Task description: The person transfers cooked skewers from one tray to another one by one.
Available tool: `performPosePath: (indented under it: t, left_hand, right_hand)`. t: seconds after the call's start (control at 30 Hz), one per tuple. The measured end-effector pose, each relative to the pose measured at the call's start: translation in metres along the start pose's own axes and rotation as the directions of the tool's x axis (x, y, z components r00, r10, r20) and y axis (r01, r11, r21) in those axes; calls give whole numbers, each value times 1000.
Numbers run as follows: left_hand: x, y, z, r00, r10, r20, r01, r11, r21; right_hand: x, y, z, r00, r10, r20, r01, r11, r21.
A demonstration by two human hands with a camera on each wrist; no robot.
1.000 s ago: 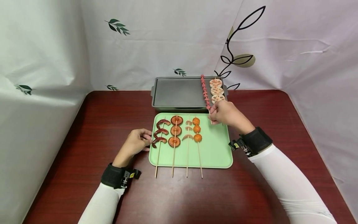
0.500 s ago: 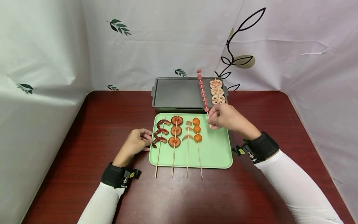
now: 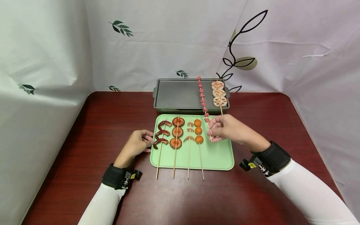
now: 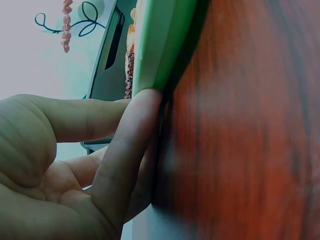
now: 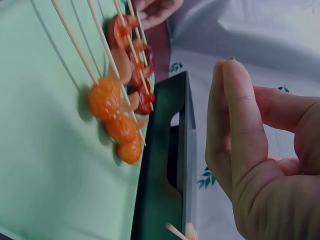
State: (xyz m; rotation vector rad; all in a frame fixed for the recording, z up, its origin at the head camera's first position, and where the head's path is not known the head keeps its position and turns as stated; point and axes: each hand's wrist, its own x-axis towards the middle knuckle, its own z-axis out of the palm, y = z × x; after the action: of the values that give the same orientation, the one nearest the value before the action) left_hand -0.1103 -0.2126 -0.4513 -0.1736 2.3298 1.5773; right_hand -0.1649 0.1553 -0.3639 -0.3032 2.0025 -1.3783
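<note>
In the head view my right hand (image 3: 226, 128) pinches the lower stick of a skewer of small pink pieces (image 3: 202, 99). The skewer leans up and left, its far end overlapping the dark grill pan (image 3: 180, 93) and its near end over the light green tray (image 3: 217, 159). It also shows in the left wrist view as a string of pieces (image 4: 66, 25) held up clear of the tray. My left hand (image 3: 138, 142) grips the tray's left edge, a fingertip (image 4: 147, 97) pressed to the rim. A lotus root skewer (image 3: 219, 93) lies at the pan's right end.
On the tray lie a tentacle skewer (image 3: 162, 132), a mushroom-slice skewer (image 3: 177, 132), one with pale crescent pieces (image 3: 189, 138) and one with orange balls (image 3: 198, 139). Their sticks stick out over the front edge. A white curtain hangs behind the dark red table (image 3: 112, 115).
My right hand has drawn the pink skewer back from beside the lotus root skewer, toward me and slightly left, over the tray. My left hand has stayed at the tray's edge.
</note>
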Motion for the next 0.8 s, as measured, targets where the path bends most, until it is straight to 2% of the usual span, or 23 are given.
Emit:
performPosePath:
  t: [0.27, 0.8]
  left_hand:
    - [1, -3, 0, 1000, 15, -11, -15, 1000, 0]
    - [1, -2, 1, 1000, 15, -11, -16, 1000, -11]
  right_hand:
    - [-15, 9, 10, 998, 6, 55, -11, 996, 84]
    - [-48, 38, 23, 984, 15, 178, -28, 997, 71]
